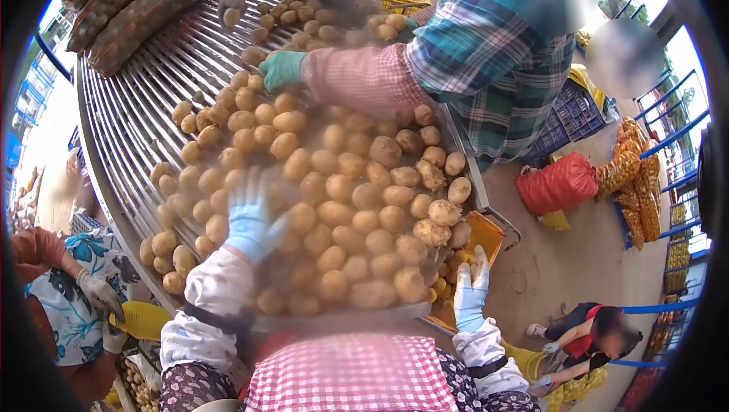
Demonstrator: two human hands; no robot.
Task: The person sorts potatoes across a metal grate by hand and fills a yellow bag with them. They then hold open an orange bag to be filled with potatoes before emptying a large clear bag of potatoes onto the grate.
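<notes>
Many potatoes (pixel 334 211) cover the lower and middle part of a metal slatted table (pixel 137 101). Over the potatoes at the left, my left hand (pixel 256 222), in a light blue glove, is spread open with nothing held. At the table's right corner my right hand (pixel 471 290), also gloved, has its fingers apart and holds nothing. It is beside an orange crate (pixel 486 239) with small potatoes in it. Larger, rough potatoes (pixel 433 232) lie near that corner.
A co-worker's green-gloved hand (pixel 282 70) reaches over the potatoes from the upper right. Another gloved hand (pixel 231 8) is at the top. Full sacks (pixel 152 21) lie at the back left; a red sack (pixel 558 184) stands right. People are at left and lower right.
</notes>
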